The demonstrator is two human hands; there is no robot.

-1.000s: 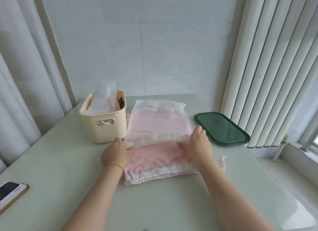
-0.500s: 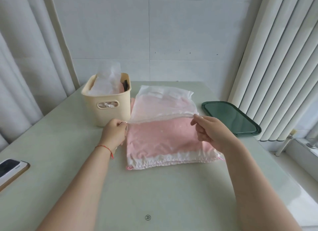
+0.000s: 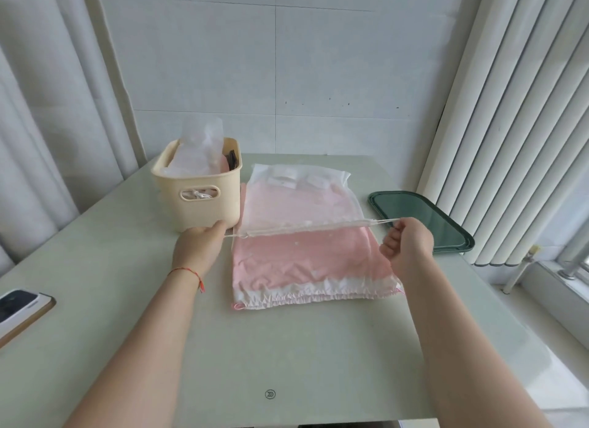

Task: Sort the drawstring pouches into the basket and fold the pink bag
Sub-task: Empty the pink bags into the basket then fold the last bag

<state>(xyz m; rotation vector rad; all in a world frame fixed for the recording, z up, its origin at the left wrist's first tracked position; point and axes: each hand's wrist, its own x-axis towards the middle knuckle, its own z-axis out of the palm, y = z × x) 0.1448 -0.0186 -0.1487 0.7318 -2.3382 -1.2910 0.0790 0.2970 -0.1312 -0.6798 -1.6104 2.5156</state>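
Pulling outward on both ends of a white drawstring, the person holds a sheer white pouch (image 3: 302,201) stretched across the middle of the pale green bench (image 3: 287,348). The left hand (image 3: 199,245) has its fingers (image 3: 220,228) closed on the cord at the pouch's left corner, right beside the front of the basket. The right hand (image 3: 408,249) is curled into a fist around the cord loop at the pouch's right corner. The gathered hem of the pouch runs taut between the two hands, and the rest of it lies flat, reaching away toward the wall.

Beneath it lies the pink bag (image 3: 312,268), spread flat on the bench, its ruffled white drawstring edge nearest the person.

The cream basket (image 3: 197,194) stands at the left of the bag, touching or almost touching it. Inside it are translucent white pouches (image 3: 197,150), one sticking up above the rim, and something dark against the right wall; white cord shows through the handle slot.

A dark green tray (image 3: 420,220) lies to the right, empty. A phone (image 3: 19,306) rests at the bench's left edge.
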